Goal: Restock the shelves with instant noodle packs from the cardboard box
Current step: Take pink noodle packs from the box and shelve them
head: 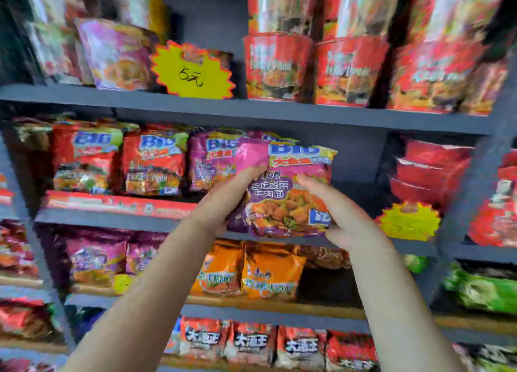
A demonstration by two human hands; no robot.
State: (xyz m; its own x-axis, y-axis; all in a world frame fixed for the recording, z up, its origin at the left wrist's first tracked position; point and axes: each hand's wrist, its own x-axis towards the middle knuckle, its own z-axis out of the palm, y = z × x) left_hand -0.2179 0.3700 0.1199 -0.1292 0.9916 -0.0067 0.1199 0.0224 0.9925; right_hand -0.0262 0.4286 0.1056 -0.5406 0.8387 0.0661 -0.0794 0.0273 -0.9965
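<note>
A purple instant noodle pack (291, 192) stands upright in front of the middle shelf (112, 216), held between both hands. My left hand (223, 201) grips its left edge, fingers reaching up along the pack. My right hand (338, 212) holds its lower right side, thumb below and fingers across the front. Just left of it on the shelf stands another purple pack (208, 163), then red packs (154, 164). The shelf space to the right of the held pack is dark. The cardboard box is out of view.
Red cup noodles (347, 69) and a yellow price star (193, 70) fill the top shelf. Orange packs (268, 276) sit on the shelf below, red packs (251, 343) lower still. Red bowls (430, 170) and green packs (481, 290) are in the right bay.
</note>
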